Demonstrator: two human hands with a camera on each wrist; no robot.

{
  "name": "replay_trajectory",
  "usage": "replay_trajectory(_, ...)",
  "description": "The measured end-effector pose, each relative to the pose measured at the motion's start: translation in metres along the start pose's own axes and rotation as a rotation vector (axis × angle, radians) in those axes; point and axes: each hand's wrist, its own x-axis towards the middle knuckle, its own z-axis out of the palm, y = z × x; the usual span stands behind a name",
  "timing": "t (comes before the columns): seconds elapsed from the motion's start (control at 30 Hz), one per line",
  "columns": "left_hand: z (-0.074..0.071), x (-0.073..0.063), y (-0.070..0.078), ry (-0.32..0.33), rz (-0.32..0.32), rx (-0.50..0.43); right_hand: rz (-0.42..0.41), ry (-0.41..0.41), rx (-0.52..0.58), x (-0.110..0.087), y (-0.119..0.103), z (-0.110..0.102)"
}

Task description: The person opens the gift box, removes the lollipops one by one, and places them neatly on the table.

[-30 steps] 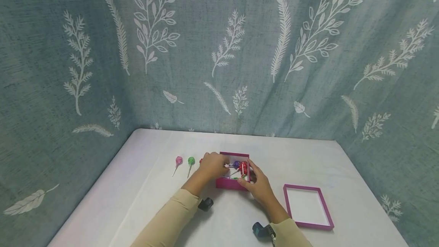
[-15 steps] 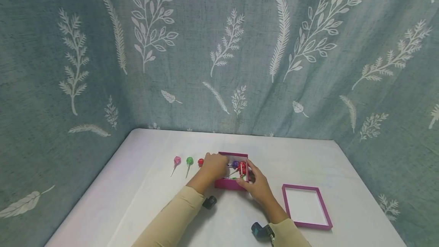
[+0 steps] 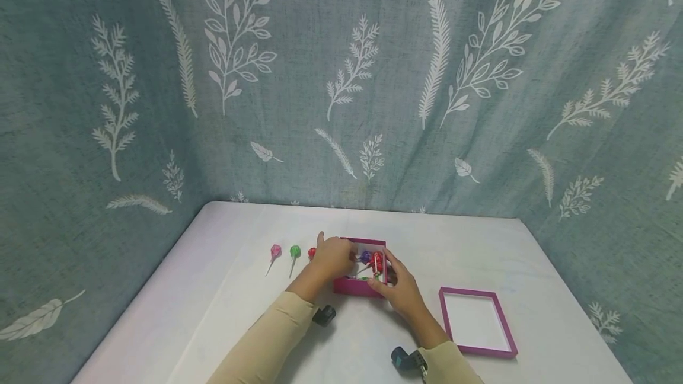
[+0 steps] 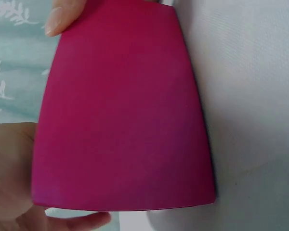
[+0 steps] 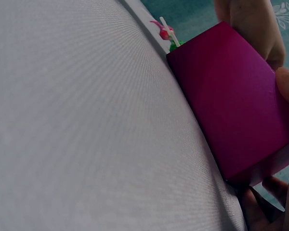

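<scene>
A magenta box [image 3: 358,288] stands on the white table, its inside facing up, with several wrapped lollipops in it. A purple lollipop [image 3: 365,256] and a red one [image 3: 377,259] show there. My left hand [image 3: 333,256] reaches over the box's left side, its fingertips inside and partly hidden. Whether they pinch a lollipop cannot be made out. My right hand [image 3: 401,289] grips the box's right side, thumb at the front corner and fingers along the side. In the left wrist view the box's front wall [image 4: 123,115] hides most of the left hand [image 4: 9,168].
Left of the box, a pink lollipop [image 3: 275,250], a green one [image 3: 295,251] and a partly covered red one [image 3: 312,252] lie in a row. The magenta-rimmed lid [image 3: 477,350] lies at right. A patterned curtain [image 3: 299,105] hangs behind the table.
The left hand has shifted slightly at the box's left side, and one finger now points up outside it. The right hand keeps its grip; the box stays in place.
</scene>
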Motion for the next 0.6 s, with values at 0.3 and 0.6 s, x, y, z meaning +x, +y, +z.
replay_trajectory(0.3, -0.010, -0.006, -0.005, 0.097, -0.002, -0.150, 0.006, -0.008, 0.006, -0.002, -0.001, 0.001)
replay_trajectory(0.6, -0.024, -0.010, -0.010, 0.205, 0.050, -0.214, -0.009, -0.006, 0.009, -0.001, 0.000, 0.000)
